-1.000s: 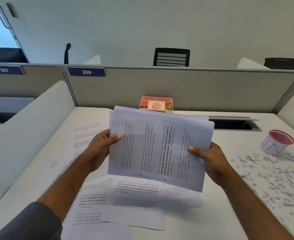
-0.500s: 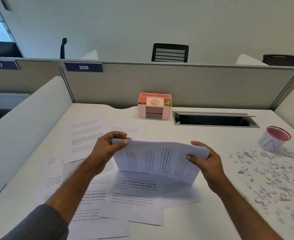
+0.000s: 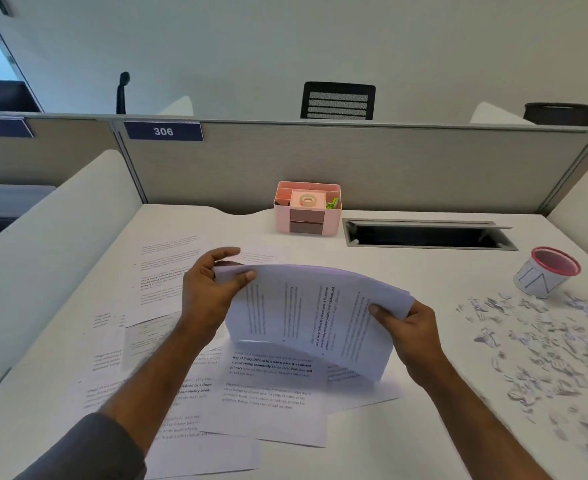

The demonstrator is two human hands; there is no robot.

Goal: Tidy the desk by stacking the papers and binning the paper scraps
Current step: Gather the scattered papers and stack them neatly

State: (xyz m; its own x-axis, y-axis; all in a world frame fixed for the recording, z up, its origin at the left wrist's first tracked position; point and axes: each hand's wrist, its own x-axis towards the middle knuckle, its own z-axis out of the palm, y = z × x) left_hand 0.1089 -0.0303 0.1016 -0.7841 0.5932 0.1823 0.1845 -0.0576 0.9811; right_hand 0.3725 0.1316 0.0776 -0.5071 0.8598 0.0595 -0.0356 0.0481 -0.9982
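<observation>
White cubicle worktop (image 3: pixel 406 271), scraps (image 3: pixel 545 341) right of paper stack (image 3: pixel 313 317); left hand (image 3: pixel 209 289), right hand (image 3: pixel 406 327) grip stack's ends.

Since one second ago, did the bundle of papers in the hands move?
Yes. The bundle of papers has come down and toward the person: it covered the front of the pink organizer before, and now sits well below it, just above the loose sheets.

Bare desk (image 3: pixel 406 271) lies open ahead, hemmed by pink organiser (image 3: pixel 307 209), cable slot (image 3: pixel 427 235), cup (image 3: pixel 547 271) and scraps (image 3: pixel 545 344).
</observation>
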